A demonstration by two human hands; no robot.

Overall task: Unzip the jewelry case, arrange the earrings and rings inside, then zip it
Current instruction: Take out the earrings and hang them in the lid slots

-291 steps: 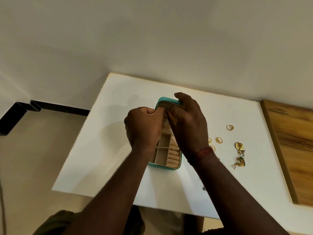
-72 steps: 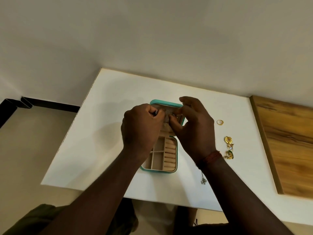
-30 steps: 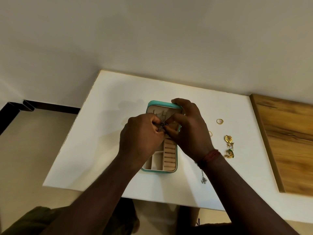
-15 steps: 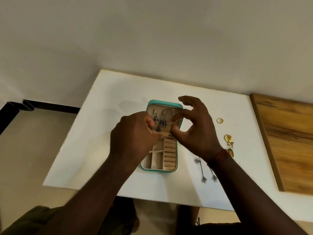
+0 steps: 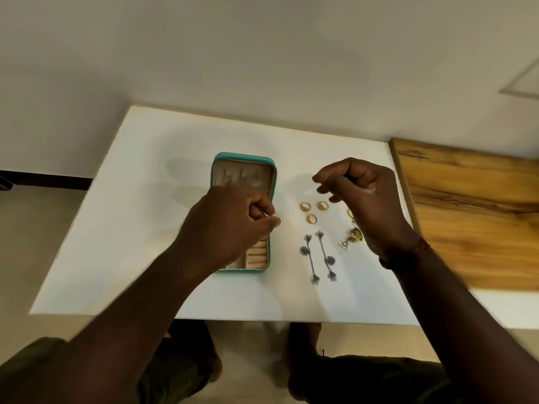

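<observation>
The teal jewelry case point(image 5: 243, 156) lies open on the white table point(image 5: 140, 228). Small dark earrings hang in its beige lid point(image 5: 233, 178), and the ring rolls point(image 5: 257, 256) show at its near end. My left hand point(image 5: 230, 225) hovers over the middle of the case with its fingers curled shut and nothing visible in them. My right hand point(image 5: 361, 196) hovers right of the case, above three gold rings point(image 5: 312, 218), thumb and fingers loosely apart and empty. Two long silver earrings point(image 5: 326, 255) lie near the rings. Gold earrings point(image 5: 355, 234) are partly hidden under my right wrist.
A wooden board point(image 5: 466, 214) adjoins the table's right side. The table's near edge point(image 5: 233, 317) runs just above my lap. A plain wall stands behind the table, and the floor drops away on the left.
Both hands have left the case lid. My right hand swung right over the rings and my left hand drew back over the case. The rings and long silver earrings are uncovered.
</observation>
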